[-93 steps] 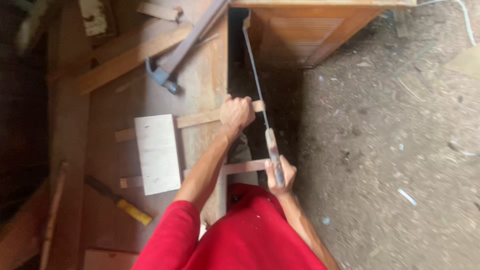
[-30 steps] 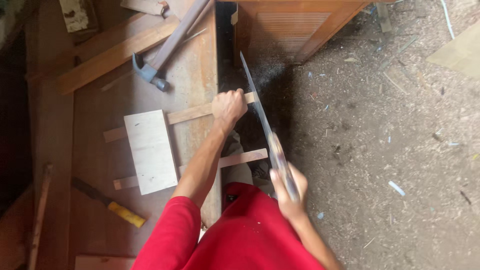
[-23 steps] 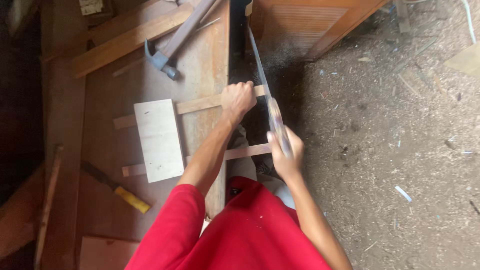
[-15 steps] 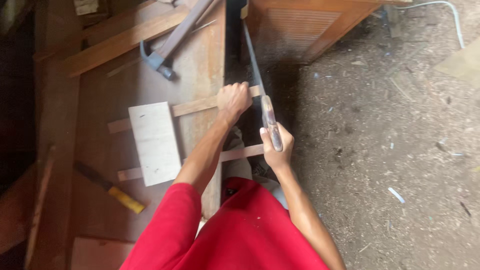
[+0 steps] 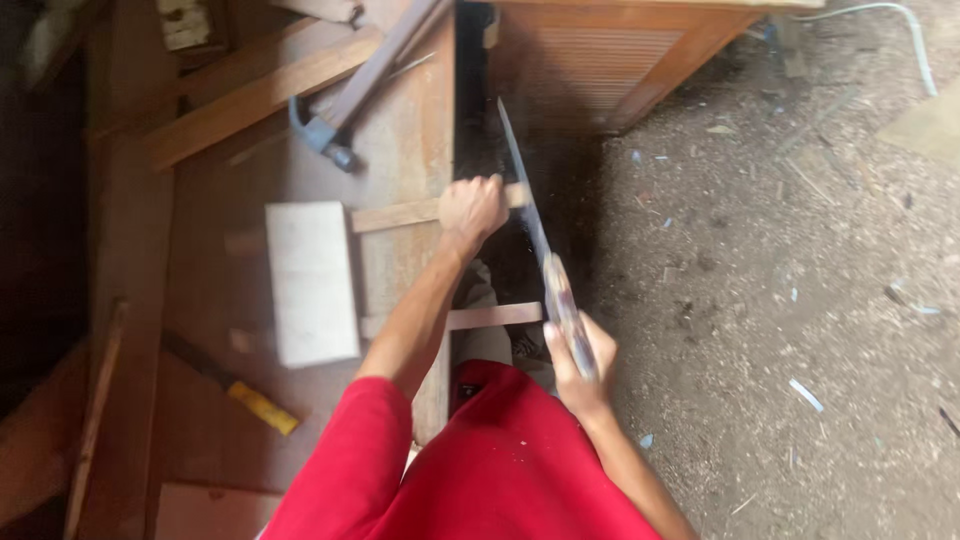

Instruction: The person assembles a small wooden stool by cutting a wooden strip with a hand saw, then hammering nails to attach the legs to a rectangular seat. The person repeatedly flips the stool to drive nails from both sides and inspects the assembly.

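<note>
A sawing stroke is judged to be in hand. On the workbench (image 5: pixel 300 420), a wooden strip (image 5: pixel 400 213) overhanging the bench's right edge is pinned by the left hand (image 5: pixel 472 207), fingers wrapped fully round it. The handsaw (image 5: pixel 535 240), just past that edge, is held by the right hand (image 5: pixel 578 355), closed tight on the handle. A straight stroke clear of the left fingers is called for; open room lies right of the bench.

Soft daylight on the dirt floor (image 5: pixel 800 300) right of the workbench (image 5: pixel 400 130); deep shadow left of it; motion blur throughout, saw (image 5: pixel 540 250) smeared
</note>
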